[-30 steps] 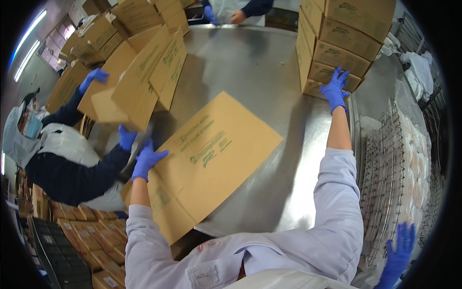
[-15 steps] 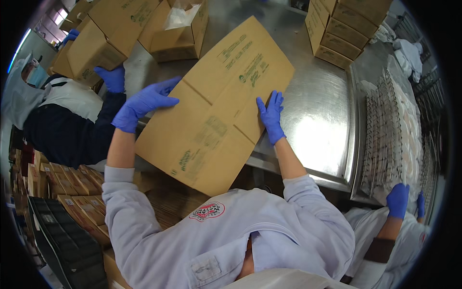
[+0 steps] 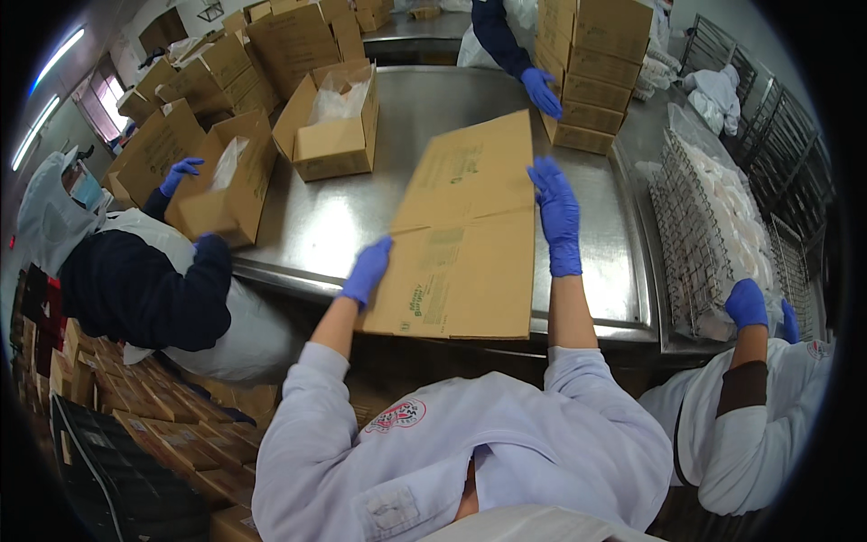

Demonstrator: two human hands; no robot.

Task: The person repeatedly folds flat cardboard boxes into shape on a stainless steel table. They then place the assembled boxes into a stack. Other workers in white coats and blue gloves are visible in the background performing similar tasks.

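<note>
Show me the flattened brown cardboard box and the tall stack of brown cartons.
Flattened brown cardboard box [image 3: 470, 242], head view: panel just below the crease.
Tall stack of brown cartons [image 3: 598, 92], head view: front face.

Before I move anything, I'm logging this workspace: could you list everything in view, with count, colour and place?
Flat carton: one, brown, between the person's hands
Metal table: one, silver, centre
Lined open boxes: two, brown, table's left side
Background boxes: many, brown, upper left
Box stack: one, brown, table's far right
Wire racks: several, grey, right
White cloth: at least one, white, upper right
Lower boxes: many, brown, lower left
Ridged panel: one, black, lower left
Light tubes: two, white, upper left
Co-workers: at least three, navy or white sleeves, left, far side, lower right
Left hand: one, blue-gloved, carton's left edge
Right hand: one, blue-gloved, carton's right edge
</note>
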